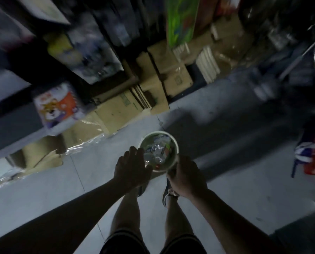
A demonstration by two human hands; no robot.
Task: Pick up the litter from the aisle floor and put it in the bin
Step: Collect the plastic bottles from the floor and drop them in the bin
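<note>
A round white bin [173,142] sits over the grey aisle floor [61,180], in front of the person's legs. Inside lies crumpled litter [157,153]: clear plastic, something like a squashed bottle with a blue label, and bits of green and red. The lettering on the label is too blurred to read. The right hand [187,176] is closed around the bin's near rim, holding it. The left hand [131,165] is open, fingers spread and loosely curved, at the bin's left edge with nothing visibly in its grasp. Flattened cardboard boxes [116,109] lie along the shelving beyond. A printed pack with a cartoon dog [58,107] leans there; its writing is unreadable.
</note>
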